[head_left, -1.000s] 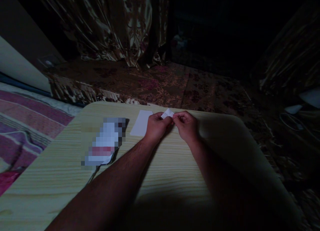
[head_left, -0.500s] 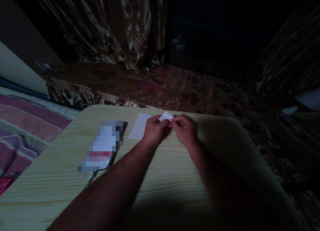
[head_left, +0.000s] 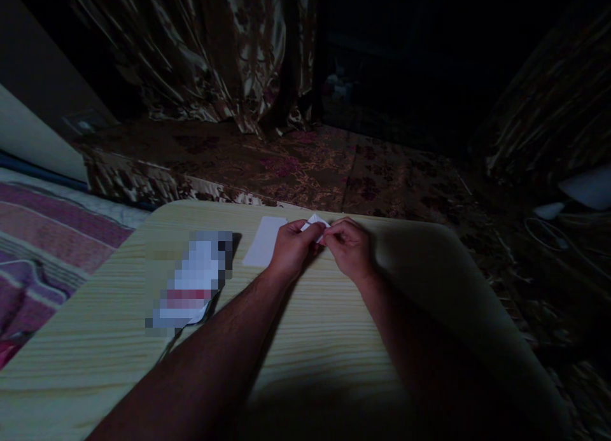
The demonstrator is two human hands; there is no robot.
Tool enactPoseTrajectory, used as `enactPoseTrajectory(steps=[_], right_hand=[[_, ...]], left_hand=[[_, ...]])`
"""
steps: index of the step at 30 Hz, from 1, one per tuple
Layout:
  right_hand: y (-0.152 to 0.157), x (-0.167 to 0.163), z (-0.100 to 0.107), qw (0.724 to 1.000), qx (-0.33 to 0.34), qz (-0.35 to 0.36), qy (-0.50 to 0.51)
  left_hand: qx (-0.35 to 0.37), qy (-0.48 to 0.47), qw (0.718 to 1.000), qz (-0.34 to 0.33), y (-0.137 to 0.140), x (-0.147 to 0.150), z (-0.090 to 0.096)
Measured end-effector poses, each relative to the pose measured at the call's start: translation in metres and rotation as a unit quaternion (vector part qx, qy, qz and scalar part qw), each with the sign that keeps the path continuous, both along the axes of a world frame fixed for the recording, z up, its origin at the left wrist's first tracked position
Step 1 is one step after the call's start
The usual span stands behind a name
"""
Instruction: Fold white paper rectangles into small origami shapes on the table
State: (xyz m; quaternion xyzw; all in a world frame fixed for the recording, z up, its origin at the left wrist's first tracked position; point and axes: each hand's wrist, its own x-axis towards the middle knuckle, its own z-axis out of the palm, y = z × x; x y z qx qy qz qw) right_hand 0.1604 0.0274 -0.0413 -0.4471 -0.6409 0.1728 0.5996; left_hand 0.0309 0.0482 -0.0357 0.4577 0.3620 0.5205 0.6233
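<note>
A small piece of folded white paper [head_left: 316,219] is held between both hands near the far edge of the table, its pointed top showing above the fingers. My left hand [head_left: 292,247] is closed on its left side, the thumb lying across the front of the paper. My right hand [head_left: 349,245] pinches the lower right edge with thumb and curled fingers. The hands hide most of the paper's lower part. Just left of my left hand, a white paper sheet or stack [head_left: 264,242] lies flat, partly covered by that hand.
On the left of the pale wooden table [head_left: 114,301] lies a blurred-out phone-like object [head_left: 195,275] with a cable by it. Beyond the table is a ledge covered in patterned cloth [head_left: 286,164], with curtains [head_left: 258,53] behind. Striped bedding [head_left: 42,237] is at the left.
The left thumb has moved up over the front of the folded paper, so less of it shows. My right fingers have shifted slightly along its edge.
</note>
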Motion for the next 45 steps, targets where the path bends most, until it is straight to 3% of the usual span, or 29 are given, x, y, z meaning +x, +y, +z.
enactPoseTrajectory(steps=[14,20,26,34,45], right_hand=[[-0.004,-0.001,0.005,1.0,-0.019,0.001,-0.011],[-0.004,-0.002,0.005,0.999,-0.036,0.001,0.03],[-0.003,-0.001,0.008,0.979,-0.121,0.043,0.159],[0.0,0.001,0.012,0.967,-0.202,0.021,0.154],[0.005,-0.001,0.005,0.969,-0.197,0.007,0.148]], left_hand=[[0.008,0.03,0.999,0.008,0.002,0.0,-0.001],[-0.002,0.021,1.0,0.003,0.002,-0.001,-0.002],[0.002,0.021,1.0,0.003,0.002,0.0,-0.004],[0.017,0.074,0.997,0.021,0.001,0.0,-0.002],[0.005,0.064,0.997,0.03,0.001,0.001,-0.001]])
